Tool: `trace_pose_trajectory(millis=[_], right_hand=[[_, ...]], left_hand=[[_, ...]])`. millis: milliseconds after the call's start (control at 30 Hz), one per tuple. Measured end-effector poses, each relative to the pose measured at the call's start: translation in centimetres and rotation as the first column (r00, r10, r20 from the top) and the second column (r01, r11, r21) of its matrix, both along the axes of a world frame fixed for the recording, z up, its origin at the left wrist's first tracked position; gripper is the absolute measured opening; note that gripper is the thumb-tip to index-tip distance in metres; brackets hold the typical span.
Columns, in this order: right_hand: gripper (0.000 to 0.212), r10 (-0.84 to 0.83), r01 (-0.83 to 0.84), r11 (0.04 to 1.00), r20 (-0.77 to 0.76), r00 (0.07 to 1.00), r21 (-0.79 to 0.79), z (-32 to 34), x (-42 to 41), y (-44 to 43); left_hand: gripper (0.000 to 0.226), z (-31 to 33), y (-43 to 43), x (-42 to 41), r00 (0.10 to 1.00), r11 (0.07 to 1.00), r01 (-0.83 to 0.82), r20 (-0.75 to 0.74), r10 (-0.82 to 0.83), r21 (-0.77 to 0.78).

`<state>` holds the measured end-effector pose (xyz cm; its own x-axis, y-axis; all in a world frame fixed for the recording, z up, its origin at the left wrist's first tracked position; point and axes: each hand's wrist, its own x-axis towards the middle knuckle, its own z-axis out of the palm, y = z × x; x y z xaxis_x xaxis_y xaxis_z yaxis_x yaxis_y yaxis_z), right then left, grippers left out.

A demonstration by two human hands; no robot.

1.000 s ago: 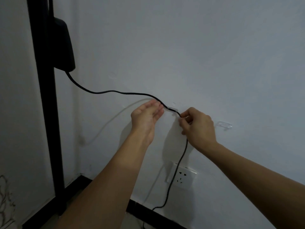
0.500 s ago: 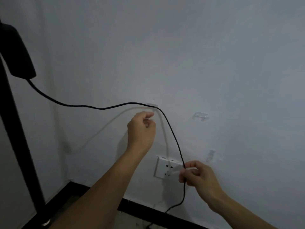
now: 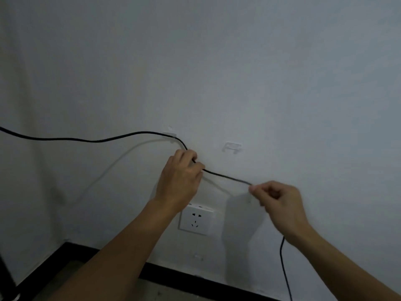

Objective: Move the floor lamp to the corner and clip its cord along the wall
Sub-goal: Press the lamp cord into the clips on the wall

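Observation:
The lamp's black cord [image 3: 91,140] comes in from the left edge and runs along the white wall through a clear clip [image 3: 170,135]. Just past that clip my left hand [image 3: 181,179] pinches the cord. A short stretch of the cord is pulled taut down to my right hand [image 3: 275,199], which also grips it. Below my right wrist the cord hangs to the floor. A second clear clip [image 3: 232,147] sits on the wall above the taut stretch, with no cord in it. Only a bit of the lamp's black pole [image 3: 5,276] shows at the bottom left.
A white wall socket [image 3: 196,220] sits below my left wrist. A black skirting board [image 3: 195,276] runs along the foot of the wall. The room corner [image 3: 63,213] lies to the left. A pale shadow of the cord falls on the wall.
The view has swung right, so the lamp pole has nearly left the frame. My left hand dropped from the first clip onto the cord. My right hand rose from the socket, pulling the cord taut.

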<state>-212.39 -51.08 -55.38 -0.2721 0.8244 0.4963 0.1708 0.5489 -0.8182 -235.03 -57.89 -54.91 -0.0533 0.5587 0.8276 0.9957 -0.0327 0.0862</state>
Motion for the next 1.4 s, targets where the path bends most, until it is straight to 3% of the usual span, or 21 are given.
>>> trace_pose_trajectory(millis=[100, 200, 500, 767, 900, 1233, 1400], right_hand=[[0.015, -0.059, 0.061, 0.998, -0.156, 0.986, 0.008, 3.0, -0.3, 0.3], [0.009, -0.051, 0.055, 0.998, -0.221, 0.974, 0.014, 5.4, -1.6, 0.4], [0.007, -0.106, 0.109, 0.994, -0.129, 0.986, 0.021, 8.2, -4.3, 1.8], [0.008, -0.200, 0.201, 0.974, -0.019, 0.980, 0.104, 8.6, -3.9, 2.4], [0.010, -0.243, 0.237, 0.963, 0.031, 0.970, 0.131, 7.0, -2.9, 2.2], [0.008, -0.096, 0.096, 0.995, 0.006, 0.995, -0.036, 2.7, -2.8, 0.8], [0.009, -0.105, 0.108, 0.991, 0.043, 0.994, -0.081, 0.2, -2.0, 0.8]], left_hand=[[0.011, 0.3, 0.8, 1.3, 0.995, 0.999, 0.027, 0.100, -0.029, 0.020], [0.018, 0.9, 1.7, 2.5, 0.967, 0.999, 0.041, 0.250, -0.047, 0.028], [0.028, 1.4, 2.8, 3.4, 0.883, 0.989, -0.117, 0.448, 0.143, -0.085], [0.030, 2.6, 2.8, 3.4, 0.834, 0.981, -0.188, 0.520, 0.185, -0.047], [0.028, 3.3, 2.7, 3.3, 0.850, 0.974, -0.226, 0.485, 0.205, -0.016], [0.021, 3.1, 2.5, 3.4, 0.880, 0.975, -0.222, 0.429, 0.203, -0.006], [0.018, 2.4, 1.6, 3.6, 0.906, 0.981, -0.140, 0.417, 0.072, 0.134]])
